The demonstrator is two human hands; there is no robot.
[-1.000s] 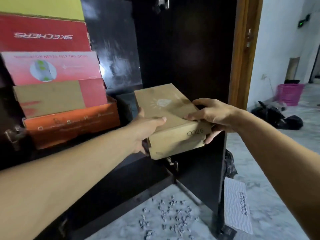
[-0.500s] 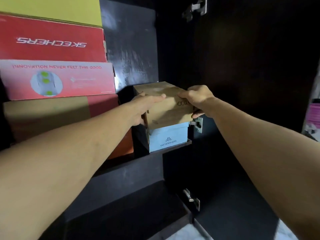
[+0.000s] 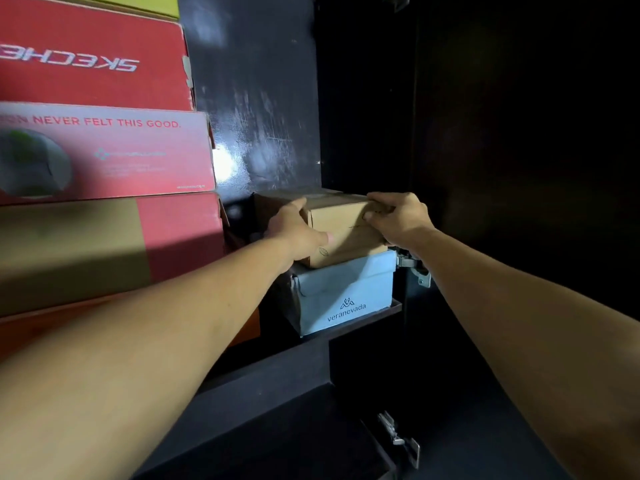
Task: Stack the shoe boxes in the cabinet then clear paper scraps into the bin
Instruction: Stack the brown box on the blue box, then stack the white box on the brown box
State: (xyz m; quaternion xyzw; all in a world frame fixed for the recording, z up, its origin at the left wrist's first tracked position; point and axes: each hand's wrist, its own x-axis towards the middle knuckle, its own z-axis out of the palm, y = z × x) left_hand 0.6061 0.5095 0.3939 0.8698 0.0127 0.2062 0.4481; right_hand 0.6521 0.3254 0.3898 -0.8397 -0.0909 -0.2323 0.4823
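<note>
Both hands, the left hand (image 3: 299, 233) and right hand (image 3: 398, 216), grip a brown cardboard box (image 3: 343, 230) resting on a blue Veranevada shoe box (image 3: 343, 296) in the cabinet. Stacking is under way; next, likely square it up and let go.

Left hand (image 3: 298, 233) and right hand (image 3: 398, 220) grip a brown box (image 3: 346, 230) resting on a blue box (image 3: 343, 296) beside stacked shoe boxes (image 3: 104, 154) in a dark cabinet (image 3: 256, 98).
</note>
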